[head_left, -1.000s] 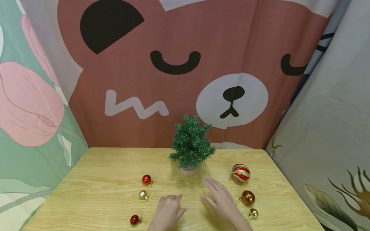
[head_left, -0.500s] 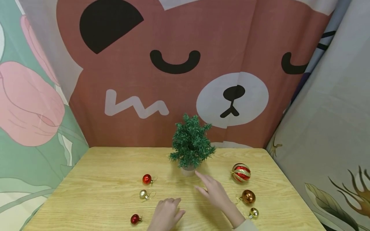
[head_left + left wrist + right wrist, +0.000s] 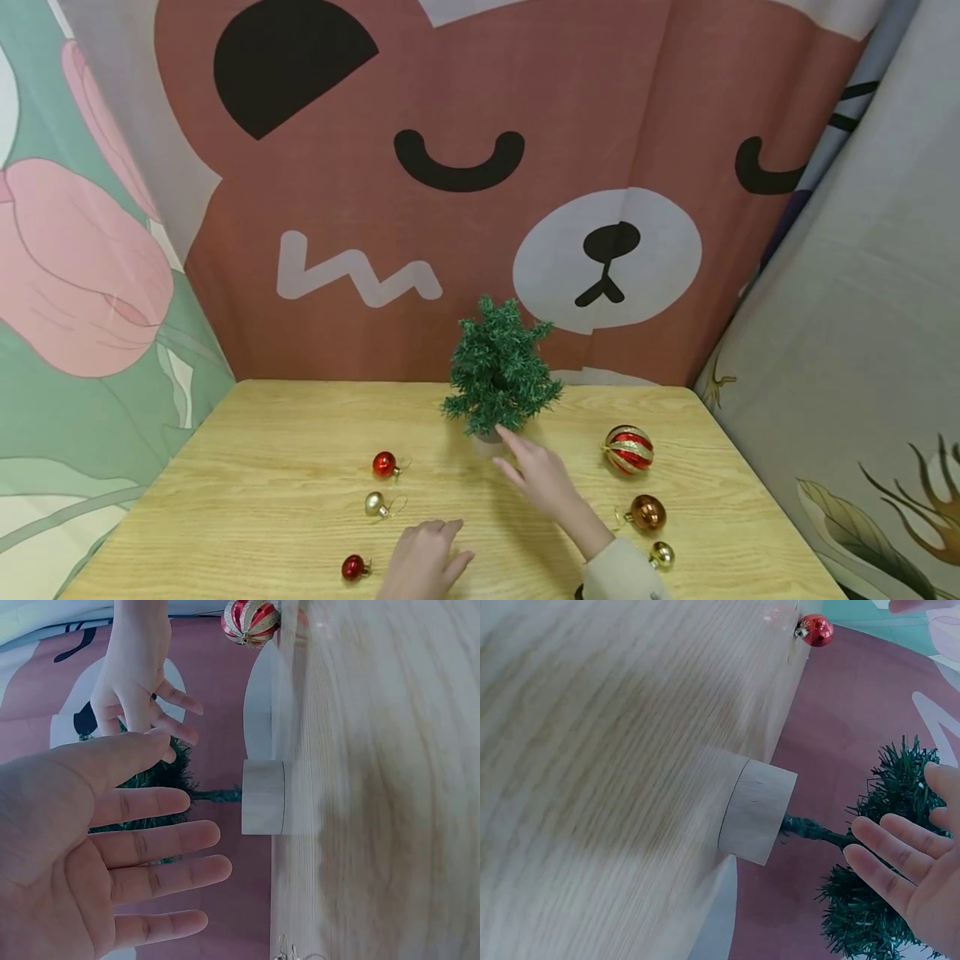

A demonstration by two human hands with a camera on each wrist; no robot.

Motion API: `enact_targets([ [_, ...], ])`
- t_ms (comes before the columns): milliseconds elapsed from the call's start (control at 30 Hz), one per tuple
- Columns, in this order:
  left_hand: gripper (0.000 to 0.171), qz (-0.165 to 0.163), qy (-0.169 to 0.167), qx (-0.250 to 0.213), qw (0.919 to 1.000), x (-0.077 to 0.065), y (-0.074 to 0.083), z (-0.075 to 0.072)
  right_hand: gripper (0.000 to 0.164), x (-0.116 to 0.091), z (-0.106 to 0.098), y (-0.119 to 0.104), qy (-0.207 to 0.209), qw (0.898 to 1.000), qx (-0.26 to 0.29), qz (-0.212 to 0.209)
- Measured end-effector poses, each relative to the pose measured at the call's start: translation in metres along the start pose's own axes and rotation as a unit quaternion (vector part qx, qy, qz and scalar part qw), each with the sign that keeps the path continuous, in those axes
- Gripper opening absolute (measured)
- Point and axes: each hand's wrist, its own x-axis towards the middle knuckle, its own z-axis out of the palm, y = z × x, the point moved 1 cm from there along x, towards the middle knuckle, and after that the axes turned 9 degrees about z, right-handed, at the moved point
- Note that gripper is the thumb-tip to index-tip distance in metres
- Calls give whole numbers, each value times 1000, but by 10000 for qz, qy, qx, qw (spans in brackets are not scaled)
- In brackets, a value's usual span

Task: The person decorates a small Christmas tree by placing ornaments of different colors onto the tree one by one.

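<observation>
A small green artificial Christmas tree (image 3: 498, 362) stands upright on the table in a pale round wooden base (image 3: 262, 796). My right hand (image 3: 542, 479) reaches toward its trunk with fingers extended and nothing held; in the right wrist view the fingertips (image 3: 862, 829) overlap the trunk, and whether they touch is unclear. My left hand (image 3: 423, 558) hovers nearer the front, holding nothing, its fingers spread in the left wrist view. Left of it lie a red bauble (image 3: 384, 464), a pale gold bauble (image 3: 374, 503) and a dark red bauble (image 3: 353, 567).
Along the right side of the wooden table (image 3: 285, 442) lie a large red and gold striped bauble (image 3: 629, 449), a copper bauble (image 3: 647, 512) and a small gold bauble (image 3: 662, 554). A curtain (image 3: 337, 333) with a bear print hangs behind the table.
My right hand has moved forward and left, from the open table to the tree's base. My left hand has drawn back slightly toward the front. The tree and baubles stay in place.
</observation>
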Motion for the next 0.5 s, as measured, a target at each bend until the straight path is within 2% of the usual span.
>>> enact_targets([
  [300, 34, 226, 75, -338, 9991, -6, -3, 0, 44, 8, 5, 0, -54, 9995, -218, 203],
  [500, 34, 283, 93, -507, 9983, -11, -3, -1, 35, 13, 8, 0, 409, 9989, -233, -20],
])
